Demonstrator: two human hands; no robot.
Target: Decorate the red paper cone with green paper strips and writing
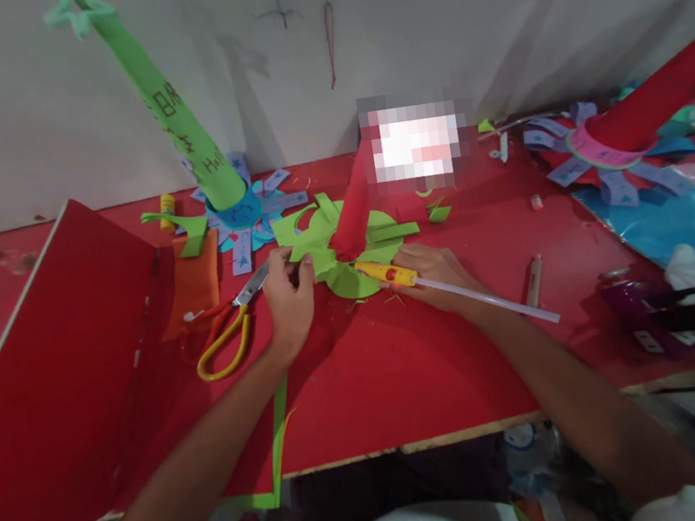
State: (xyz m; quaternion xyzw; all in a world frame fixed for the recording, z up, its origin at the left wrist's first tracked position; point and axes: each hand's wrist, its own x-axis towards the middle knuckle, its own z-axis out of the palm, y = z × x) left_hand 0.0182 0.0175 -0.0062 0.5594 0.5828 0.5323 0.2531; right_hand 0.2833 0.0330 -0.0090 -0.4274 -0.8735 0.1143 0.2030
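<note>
A green paper piece with cut petals (350, 279) lies around the foot of a red paper tube (354, 212) that leans up to the right. At its left side my left hand (290, 299) is closed on the green paper's edge. My right hand (440, 273), on the other side, is closed around a yellow glue gun (388, 274); a clear glue stick (488, 299) sticks out of its back end. The gun's tip points at the tube's base. Scissors with yellow and orange handles (227, 346) lie left of my left hand.
A green tube (173, 121) stands in a blue paper base behind left. Another red tube (666, 91) rises at right. A red board (59, 370) slants at left. A purple can (636, 315), white pen (535, 281) and blue film (640, 228) lie right.
</note>
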